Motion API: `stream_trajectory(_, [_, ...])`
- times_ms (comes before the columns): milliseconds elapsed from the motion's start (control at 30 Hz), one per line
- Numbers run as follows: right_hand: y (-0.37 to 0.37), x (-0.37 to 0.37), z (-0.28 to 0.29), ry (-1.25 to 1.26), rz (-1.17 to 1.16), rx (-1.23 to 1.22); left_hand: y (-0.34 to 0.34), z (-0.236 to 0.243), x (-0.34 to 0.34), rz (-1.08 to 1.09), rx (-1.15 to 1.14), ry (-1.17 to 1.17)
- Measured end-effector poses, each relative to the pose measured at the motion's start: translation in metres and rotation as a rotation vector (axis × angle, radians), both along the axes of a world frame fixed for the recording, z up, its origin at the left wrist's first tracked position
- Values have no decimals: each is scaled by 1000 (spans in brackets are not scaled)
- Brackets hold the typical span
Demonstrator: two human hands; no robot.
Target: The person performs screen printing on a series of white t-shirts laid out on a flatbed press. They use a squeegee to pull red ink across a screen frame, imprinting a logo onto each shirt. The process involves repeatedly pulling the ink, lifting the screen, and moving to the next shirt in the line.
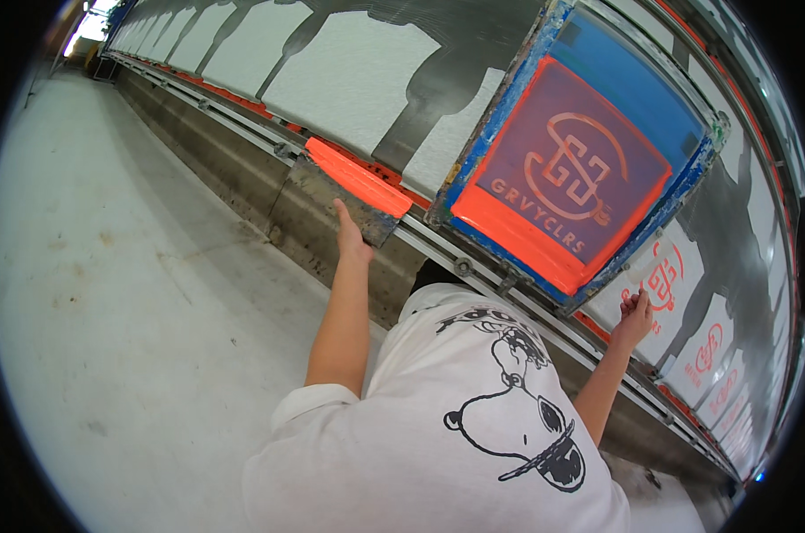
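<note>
One squeegee (352,188) under left thumb (340,213)

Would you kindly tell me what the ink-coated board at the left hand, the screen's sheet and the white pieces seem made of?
Ink-coated board: perhaps wood or metal, dull and stained.
Screen's sheet: likely synthetic mesh, smooth and translucent where blue.
White pieces: probably fabric, matt and flat with curved cut edges.

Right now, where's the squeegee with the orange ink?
In the head view, the squeegee is left of centre, held in the left hand, just left of the blue-framed printing screen.
</note>
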State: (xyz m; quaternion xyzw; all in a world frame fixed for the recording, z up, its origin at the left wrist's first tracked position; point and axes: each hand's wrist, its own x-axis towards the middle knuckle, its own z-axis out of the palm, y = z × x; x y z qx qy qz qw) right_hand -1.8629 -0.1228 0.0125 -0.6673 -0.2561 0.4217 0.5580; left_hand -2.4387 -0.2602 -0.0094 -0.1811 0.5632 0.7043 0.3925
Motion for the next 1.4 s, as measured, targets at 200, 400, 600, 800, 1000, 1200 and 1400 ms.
stream_trajectory(200, [-3,-25,70,-168,-86,147,1,5,-1,-122,49,76])
stream_trajectory(400, [-33,-114,230,573,627,574,-29,3,-9,-41,-292,48])
stream_trajectory(600, [-32,-138,285,1033,1216,981,-79,44,-6,-159,-626,545])
stream_trajectory(800, [-48,-147,296,1465,1181,851,7,111,9,-232,-301,710])
stream_trajectory(1000, [-29,-170,274,1072,900,893,136,100,6,-492,-23,646])
stream_trajectory(1200, [35,-180,203,-601,649,512,280,80,18,-854,405,193])
stream_trajectory(1400, [84,-220,154,-1136,656,338,385,29,46,-1197,753,-340])
